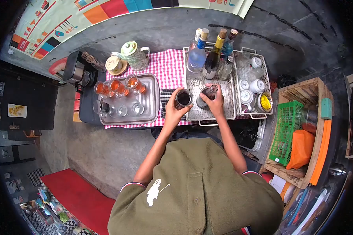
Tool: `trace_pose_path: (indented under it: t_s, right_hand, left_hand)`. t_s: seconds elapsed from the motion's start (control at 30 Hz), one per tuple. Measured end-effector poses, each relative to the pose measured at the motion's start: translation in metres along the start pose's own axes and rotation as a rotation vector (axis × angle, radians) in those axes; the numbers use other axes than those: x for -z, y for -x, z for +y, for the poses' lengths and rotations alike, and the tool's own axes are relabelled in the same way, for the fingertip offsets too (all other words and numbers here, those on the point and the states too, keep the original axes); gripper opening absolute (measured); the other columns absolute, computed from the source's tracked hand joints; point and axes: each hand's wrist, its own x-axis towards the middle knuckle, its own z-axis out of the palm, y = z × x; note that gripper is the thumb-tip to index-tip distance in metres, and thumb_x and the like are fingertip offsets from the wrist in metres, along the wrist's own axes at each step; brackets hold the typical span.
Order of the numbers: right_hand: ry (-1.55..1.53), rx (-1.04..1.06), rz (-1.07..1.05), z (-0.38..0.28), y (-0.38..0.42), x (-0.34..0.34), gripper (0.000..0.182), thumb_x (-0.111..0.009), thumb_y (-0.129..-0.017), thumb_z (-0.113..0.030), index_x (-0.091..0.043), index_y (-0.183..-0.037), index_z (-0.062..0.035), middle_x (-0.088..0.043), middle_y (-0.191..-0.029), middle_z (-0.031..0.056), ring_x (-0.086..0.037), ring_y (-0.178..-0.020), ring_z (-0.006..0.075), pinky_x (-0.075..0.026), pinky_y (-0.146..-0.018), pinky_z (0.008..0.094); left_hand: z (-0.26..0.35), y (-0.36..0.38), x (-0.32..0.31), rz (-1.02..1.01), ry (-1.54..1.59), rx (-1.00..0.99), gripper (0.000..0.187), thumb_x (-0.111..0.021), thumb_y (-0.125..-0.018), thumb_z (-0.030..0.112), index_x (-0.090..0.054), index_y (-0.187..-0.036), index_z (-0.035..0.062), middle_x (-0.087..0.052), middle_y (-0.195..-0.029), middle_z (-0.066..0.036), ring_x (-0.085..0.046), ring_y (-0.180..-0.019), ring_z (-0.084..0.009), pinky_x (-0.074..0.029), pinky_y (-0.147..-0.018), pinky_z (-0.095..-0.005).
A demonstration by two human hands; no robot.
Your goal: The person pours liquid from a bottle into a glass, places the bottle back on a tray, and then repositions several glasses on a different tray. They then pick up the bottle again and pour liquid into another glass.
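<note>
My left hand (175,111) is wrapped round a glass of dark liquid (183,98), held over the dark checked cloth (167,98) and the edge of the white rack. In my right hand (216,102) is a small dark bottle (207,96), tilted, with its neck pointing up and right. Behind it, tall bottles with a blue one (196,60) and a dark one with a yellow neck (212,62) stand in the white rack (229,111). To the left, a grey tray (157,100) holds several glasses of reddish drink (119,87) and several clear glasses (121,110).
A second white rack (262,116) with white-lidded jars (257,86) is at the right. Further right stands a wooden crate (321,92) with a green basket (284,131). A patterned teapot (135,55), a lidded cup (114,64) and a black machine (78,69) line the back left.
</note>
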Motion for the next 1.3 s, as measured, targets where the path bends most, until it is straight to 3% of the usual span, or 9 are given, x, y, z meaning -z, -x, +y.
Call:
trace_pose_path:
  t_s: [0.23, 0.43, 0.53, 0.57, 0.67, 0.77, 0.93, 1.07, 1.3]
  right_hand:
    - [0.131, 0.041, -0.006, -0.008, 0.003, 0.003, 0.054, -0.087, -0.077, -0.025, -0.056, -0.117, -0.0054, -0.065, -0.1, 0.0082, -0.065, -0.091, 0.0183, -0.052, -0.082, 0.0345]
    - [0.05, -0.017, -0.051, -0.02, 0.006, 0.008, 0.052, -0.084, -0.08, -0.02, -0.056, -0.121, -0.0046, -0.066, -0.102, 0.008, -0.065, -0.094, 0.0181, -0.052, -0.086, 0.0346]
    - [-0.138, -0.003, -0.018, -0.018, 0.01, 0.013, 0.051, -0.082, -0.082, -0.017, -0.055, -0.124, -0.0028, -0.065, -0.11, 0.01, -0.063, -0.104, 0.0189, -0.049, -0.093, 0.0335]
    - [-0.105, 0.081, 0.008, -0.008, 0.008, 0.017, 0.054, -0.078, -0.086, -0.019, -0.052, -0.13, -0.0018, -0.062, -0.124, 0.0136, -0.058, -0.12, 0.0222, -0.043, -0.104, 0.0364]
    - [-0.169, 0.005, 0.023, -0.033, 0.018, 0.037, 0.06, -0.069, -0.092, -0.03, -0.044, -0.14, -0.0031, -0.056, -0.139, 0.018, -0.051, -0.134, 0.0281, -0.033, -0.114, 0.0444]
    - [-0.289, 0.044, 0.035, -0.061, 0.027, 0.055, 0.063, -0.065, -0.094, -0.036, -0.041, -0.141, -0.0019, -0.056, -0.139, 0.0201, -0.051, -0.133, 0.029, -0.034, -0.113, 0.0438]
    - [-0.527, -0.125, 0.025, -0.106, 0.05, 0.058, 0.074, -0.045, -0.098, -0.059, -0.039, -0.142, 0.0008, -0.057, -0.133, 0.0265, -0.058, -0.123, 0.0344, -0.047, -0.103, 0.0474]
    - [-0.665, -0.185, -0.115, -0.115, 0.067, 0.044, 0.071, -0.041, -0.1, -0.059, -0.042, -0.14, 0.0, -0.063, -0.126, 0.0241, -0.063, -0.117, 0.0321, -0.05, -0.1, 0.0448]
    - [-0.567, -0.316, -0.328, -0.121, 0.085, -0.02, 0.061, -0.035, -0.105, -0.052, -0.05, -0.135, -0.0006, -0.064, -0.126, 0.021, -0.062, -0.119, 0.028, -0.05, -0.101, 0.0429]
  left_hand:
    - [0.003, 0.007, -0.001, -0.01, -0.002, 0.015, 0.073, -0.079, -0.08, -0.002, -0.045, -0.143, 0.0028, -0.058, -0.131, -0.009, -0.057, -0.119, -0.0155, -0.048, -0.102, -0.0305]
    - [0.006, 0.016, 0.0, 0.008, 0.004, 0.023, 0.072, -0.08, -0.079, -0.002, -0.046, -0.143, 0.0021, -0.057, -0.131, -0.009, -0.057, -0.119, -0.0159, -0.047, -0.102, -0.0308]
    - [0.008, 0.02, 0.001, 0.024, -0.002, 0.019, 0.073, -0.08, -0.078, -0.002, -0.046, -0.142, 0.0023, -0.056, -0.131, -0.009, -0.056, -0.119, -0.0158, -0.046, -0.102, -0.0311]
    - [0.007, 0.021, 0.002, 0.029, 0.027, 0.034, 0.073, -0.08, -0.077, -0.003, -0.047, -0.142, 0.0029, -0.055, -0.132, -0.008, -0.055, -0.121, -0.0157, -0.045, -0.103, -0.031]
    - [0.004, 0.025, 0.004, 0.018, 0.028, -0.017, 0.071, -0.078, -0.081, -0.001, -0.045, -0.143, 0.0041, -0.057, -0.127, -0.005, -0.058, -0.115, -0.0128, -0.049, -0.097, -0.0279]
    - [0.008, 0.03, 0.007, 0.009, 0.001, -0.002, 0.07, -0.077, -0.081, -0.002, -0.045, -0.144, 0.0044, -0.056, -0.127, -0.005, -0.058, -0.115, -0.0129, -0.049, -0.098, -0.0281]
    - [0.025, 0.04, 0.005, 0.039, 0.098, 0.075, 0.071, -0.079, -0.079, -0.006, -0.047, -0.142, 0.0041, -0.058, -0.125, -0.006, -0.057, -0.115, -0.0146, -0.049, -0.1, -0.0303]
    - [0.038, 0.046, 0.011, 0.029, 0.078, 0.057, 0.069, -0.075, -0.082, -0.005, -0.044, -0.143, 0.0036, -0.056, -0.125, -0.005, -0.057, -0.115, -0.013, -0.049, -0.097, -0.0282]
    - [0.056, 0.065, 0.051, 0.032, 0.13, 0.067, 0.072, -0.078, -0.081, -0.004, -0.045, -0.144, 0.0049, -0.056, -0.13, -0.006, -0.057, -0.117, -0.0132, -0.05, -0.099, -0.0281]
